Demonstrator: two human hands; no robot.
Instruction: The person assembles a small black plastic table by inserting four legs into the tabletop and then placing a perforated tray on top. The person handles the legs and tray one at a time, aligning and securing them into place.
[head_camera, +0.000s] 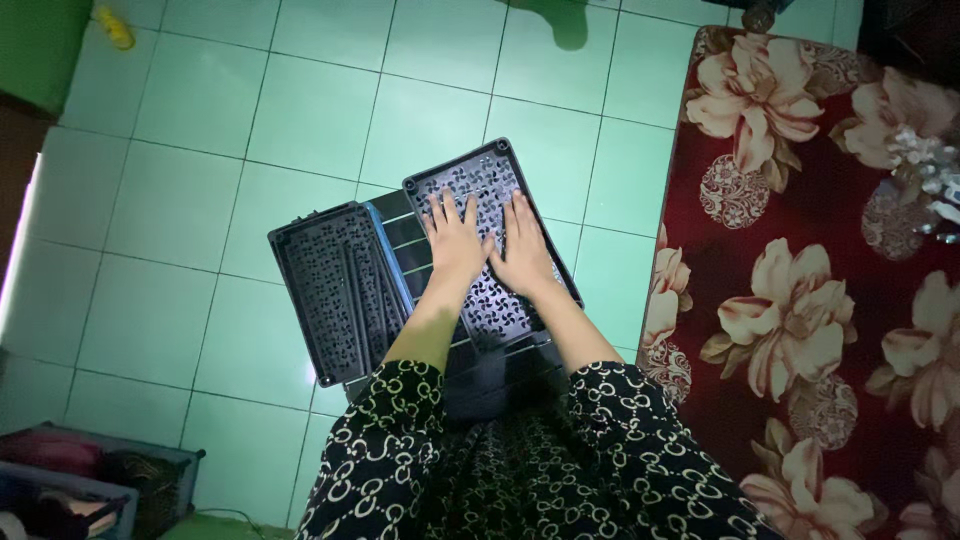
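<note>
Your left hand and right hand lie flat, fingers spread and gripping nothing, side by side on a black perforated panel over the green tiled floor, beside a second panel.

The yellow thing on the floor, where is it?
In the head view, the small yellow thing lies at the far top left on the green tiled floor, beside the green wall, well away from both hands.
</note>
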